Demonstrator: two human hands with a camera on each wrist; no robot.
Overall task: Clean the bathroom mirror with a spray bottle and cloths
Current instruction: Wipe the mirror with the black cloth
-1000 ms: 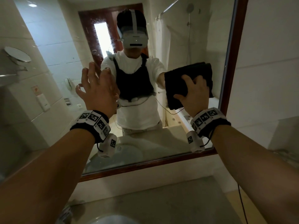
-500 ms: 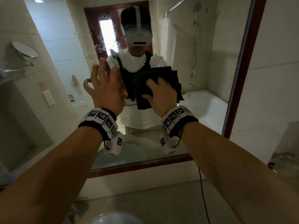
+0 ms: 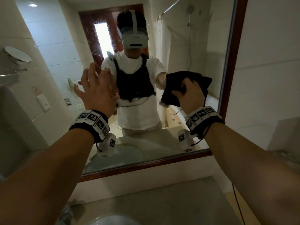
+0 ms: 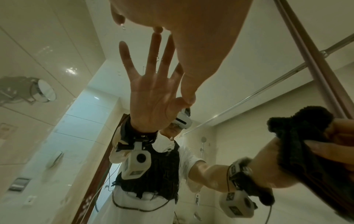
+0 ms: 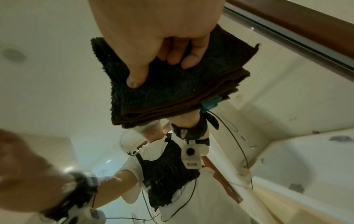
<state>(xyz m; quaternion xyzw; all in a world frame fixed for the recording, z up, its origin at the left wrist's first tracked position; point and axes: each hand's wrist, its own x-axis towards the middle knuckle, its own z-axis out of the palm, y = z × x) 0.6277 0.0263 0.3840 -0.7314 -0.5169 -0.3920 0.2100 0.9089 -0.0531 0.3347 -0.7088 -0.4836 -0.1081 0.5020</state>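
One large mirror in a dark wooden frame fills the wall ahead of both hands, above a pale stone desk with a basin rim at its near edge. Its glass is hard, slick and breakable, so I judge it wants broad, even pressure rather than a jab; streaks and droplets show on it up and left of the left hand. That left hand is spread, fingers straight and apart, holding nothing; in the left wrist view its fingertips seem to meet their own reflection, so it looks to be resting on the glass.

Right of it, well apart, the right hand grips the dark cloth, thumb and curled fingers clamped on the folded layers, with the cloth's far face against or just off the mirror; I cannot tell which. It is a soft, fluffy terry pad, light and limp, likely to bunch or unfold if held by an edge, so a grip across the middle of the folds, as now, seems soundest. A small teal tag hangs from its lower edge; nothing on it can be read. Black-and-white square markers ring both wristbands, but carry no legible words. No spray bottle is in view.
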